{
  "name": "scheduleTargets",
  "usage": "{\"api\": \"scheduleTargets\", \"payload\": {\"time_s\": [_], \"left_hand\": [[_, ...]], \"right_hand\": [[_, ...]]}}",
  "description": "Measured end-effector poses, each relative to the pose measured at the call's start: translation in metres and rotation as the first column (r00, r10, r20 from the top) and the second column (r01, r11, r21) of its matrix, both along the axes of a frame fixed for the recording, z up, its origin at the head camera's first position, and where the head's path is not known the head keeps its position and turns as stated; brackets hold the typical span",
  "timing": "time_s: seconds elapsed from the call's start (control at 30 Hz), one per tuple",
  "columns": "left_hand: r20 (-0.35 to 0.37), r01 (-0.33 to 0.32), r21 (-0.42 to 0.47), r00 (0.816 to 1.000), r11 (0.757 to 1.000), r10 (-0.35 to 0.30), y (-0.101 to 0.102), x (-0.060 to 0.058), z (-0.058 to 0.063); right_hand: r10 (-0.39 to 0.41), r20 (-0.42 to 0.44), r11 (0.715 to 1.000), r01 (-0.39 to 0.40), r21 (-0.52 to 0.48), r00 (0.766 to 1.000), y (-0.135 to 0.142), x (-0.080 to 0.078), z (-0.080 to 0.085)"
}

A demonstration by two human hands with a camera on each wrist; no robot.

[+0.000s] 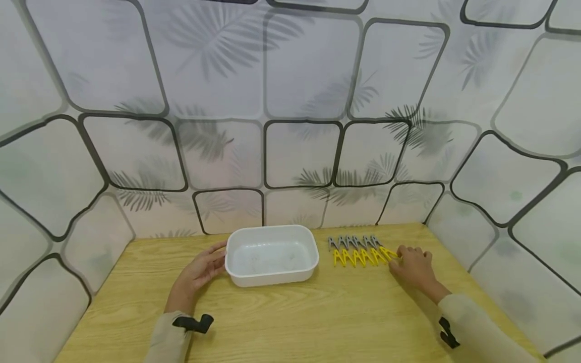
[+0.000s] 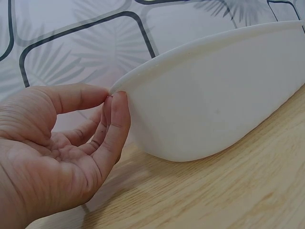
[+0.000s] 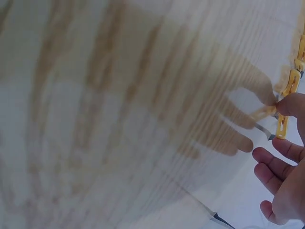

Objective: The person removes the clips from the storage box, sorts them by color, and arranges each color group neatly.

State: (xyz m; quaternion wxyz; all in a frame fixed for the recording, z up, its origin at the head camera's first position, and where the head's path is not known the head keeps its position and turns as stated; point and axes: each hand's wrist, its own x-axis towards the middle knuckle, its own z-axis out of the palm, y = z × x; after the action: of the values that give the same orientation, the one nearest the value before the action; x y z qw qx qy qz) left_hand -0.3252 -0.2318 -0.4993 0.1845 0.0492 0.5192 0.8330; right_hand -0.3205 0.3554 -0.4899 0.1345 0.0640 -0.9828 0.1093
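My left hand [image 1: 204, 269] is at the left end of a white rectangular basin [image 1: 272, 276]. In the left wrist view, the fingertips [image 2: 120, 101] pinch the basin's rim at its corner, and the basin sits on the table. My right hand [image 1: 414, 267] is at the right end of two rows of clothespins. It pinches a yellow clothespin [image 3: 282, 125] between thumb and finger, the other fingers spread loosely. To its left stand several yellow clothespins [image 1: 355, 258], with a row of grey clothespins [image 1: 351, 242] behind them.
The wooden table [image 1: 290, 322] meets a patterned wall covering [image 1: 301, 151] at the back, and more of it rises at both sides. Black straps [image 1: 194, 323] are fastened over both sleeves. Inside the basin, only its smooth white bottom shows.
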Motion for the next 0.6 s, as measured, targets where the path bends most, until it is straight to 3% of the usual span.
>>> {"api": "scheduleTargets", "payload": {"time_s": [0.6], "left_hand": [[0.008, -0.010, 0.003, 1.000, 1.000, 0.010, 0.0006, 0.0013, 0.0018]], "right_hand": [[0.004, -0.012, 1.000, -0.004, 0.030, 1.000, -0.0005, 0.0002, -0.0054]]}}
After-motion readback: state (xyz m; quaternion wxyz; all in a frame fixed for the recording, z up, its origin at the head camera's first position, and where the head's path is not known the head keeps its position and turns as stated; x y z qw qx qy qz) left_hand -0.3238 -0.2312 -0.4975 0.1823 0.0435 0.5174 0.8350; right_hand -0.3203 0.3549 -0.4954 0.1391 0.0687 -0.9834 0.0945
